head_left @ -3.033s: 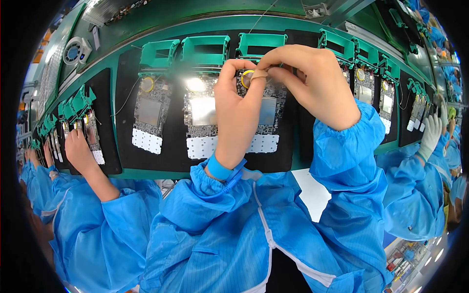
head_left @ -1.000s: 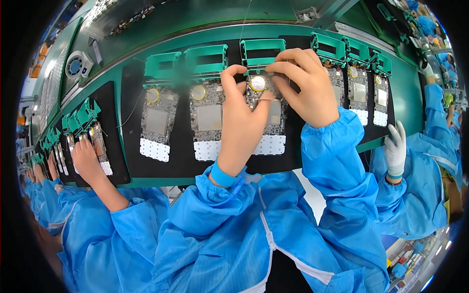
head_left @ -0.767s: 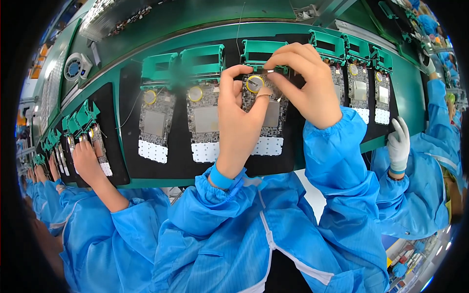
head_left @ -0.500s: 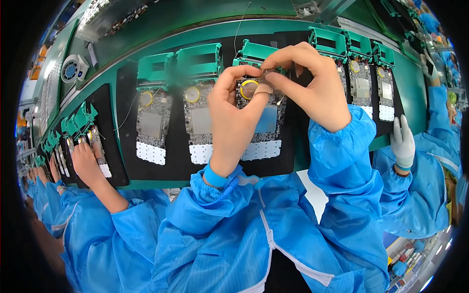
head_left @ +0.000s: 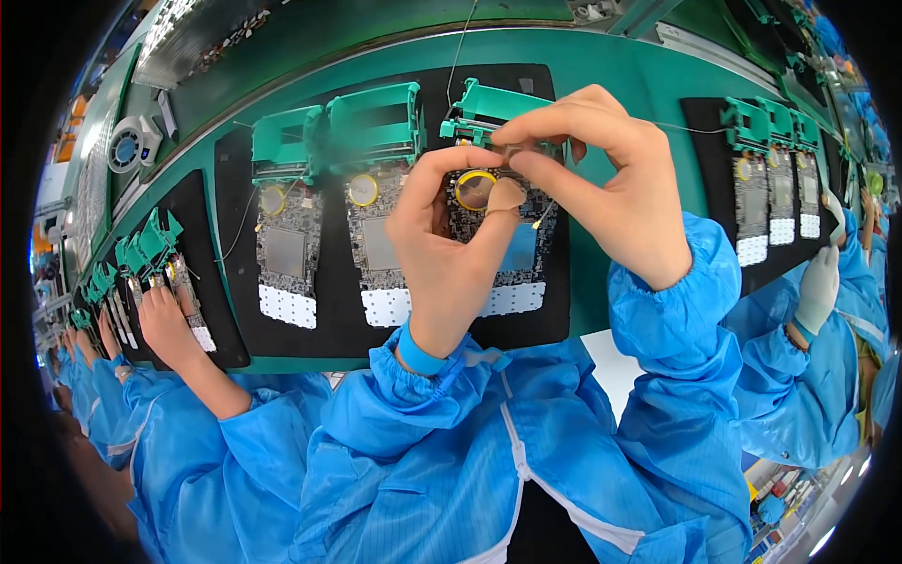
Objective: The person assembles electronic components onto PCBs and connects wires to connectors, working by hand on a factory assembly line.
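Observation:
In front of me a circuit board (head_left: 519,249) lies on a black mat, with a white dotted lower end and a green plastic bracket (head_left: 505,101) at its top. A yellow-rimmed round cell (head_left: 474,190) sits near the board's upper end. Over that end my left hand (head_left: 451,230) is curled, its thumb wearing a pale finger cot beside the cell. My right hand (head_left: 615,179) pinches thumb and forefinger together, close to my left forefinger's tip. Whatever lies between the fingertips is too small to name. A thin wire with a bright tip (head_left: 536,225) shows by the board's right edge.
Two similar boards (head_left: 287,249) with green brackets lie to my left on the same black mat (head_left: 240,320). Another mat with several boards (head_left: 752,207) lies to the right, near a co-worker's gloved hand (head_left: 817,291). A co-worker's bare hand (head_left: 169,324) works at the left.
The group of boards on the right has shifted further right, away from my hands, and the co-worker's gloved hand moved right too. Both my hands stay over the board in nearly the same pose.

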A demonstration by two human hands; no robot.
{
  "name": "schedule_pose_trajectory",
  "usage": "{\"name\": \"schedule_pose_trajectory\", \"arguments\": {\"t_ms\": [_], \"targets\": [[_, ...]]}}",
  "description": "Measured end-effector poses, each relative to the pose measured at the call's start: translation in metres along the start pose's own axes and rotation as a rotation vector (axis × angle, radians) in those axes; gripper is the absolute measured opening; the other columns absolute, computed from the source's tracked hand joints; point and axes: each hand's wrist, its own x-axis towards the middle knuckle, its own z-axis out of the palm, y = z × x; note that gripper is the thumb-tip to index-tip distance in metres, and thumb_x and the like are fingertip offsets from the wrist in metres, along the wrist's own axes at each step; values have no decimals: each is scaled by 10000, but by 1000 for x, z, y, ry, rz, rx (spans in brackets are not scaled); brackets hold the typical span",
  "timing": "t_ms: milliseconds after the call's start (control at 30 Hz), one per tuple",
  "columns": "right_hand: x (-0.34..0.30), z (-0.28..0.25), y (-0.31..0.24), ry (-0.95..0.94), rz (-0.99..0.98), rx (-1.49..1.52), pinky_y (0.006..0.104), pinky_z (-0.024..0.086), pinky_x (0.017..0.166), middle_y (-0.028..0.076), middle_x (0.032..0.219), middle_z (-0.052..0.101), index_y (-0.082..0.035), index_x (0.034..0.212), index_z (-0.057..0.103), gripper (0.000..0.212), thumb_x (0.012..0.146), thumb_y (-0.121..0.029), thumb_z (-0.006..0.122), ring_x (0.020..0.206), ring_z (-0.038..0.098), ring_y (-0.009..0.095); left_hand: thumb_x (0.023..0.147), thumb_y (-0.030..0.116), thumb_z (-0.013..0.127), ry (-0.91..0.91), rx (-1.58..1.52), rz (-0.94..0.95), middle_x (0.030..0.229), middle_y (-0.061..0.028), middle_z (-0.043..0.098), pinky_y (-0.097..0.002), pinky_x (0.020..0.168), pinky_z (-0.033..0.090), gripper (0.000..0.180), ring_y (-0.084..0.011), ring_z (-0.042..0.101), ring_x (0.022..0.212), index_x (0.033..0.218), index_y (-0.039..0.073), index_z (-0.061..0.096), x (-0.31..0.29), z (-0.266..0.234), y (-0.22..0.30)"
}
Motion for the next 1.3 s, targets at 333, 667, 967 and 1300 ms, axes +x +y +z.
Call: {"name": "schedule_pose_trajectory", "arguments": {"t_ms": [333,667,967,1300], "targets": [[0,-2,-2,-26,11,15,250,423,628,25,821,647,-77,895,695,172,737,-15,668,786,539,133,783,-3,648,21,27,-15,888,-28,585,-189,663,438,216,-54,533,767,982,13,566,-3,-2,2],[0,1,-3,-18,-38,-3,250,433,627,30,823,645,-73,895,693,170,736,-18,674,787,546,137,778,-44,602,-19,30,55,846,-20,564,-178,641,429,211,-46,519,734,972,17,544,-1,-4,2],[1,0,-5,-28,-20,-4,250,432,627,30,831,647,-69,886,690,157,738,-19,673,785,546,136,784,-19,622,3,22,29,829,-18,579,-174,609,428,208,-38,523,713,975,22,553,-4,-4,0],[2,1,-5,-25,-52,4,240,433,623,29,817,627,-72,894,691,157,749,-17,668,780,544,129,803,27,647,8,56,33,867,-22,581,-185,625,435,207,-52,529,733,990,29,557,-7,-8,-3]]}}
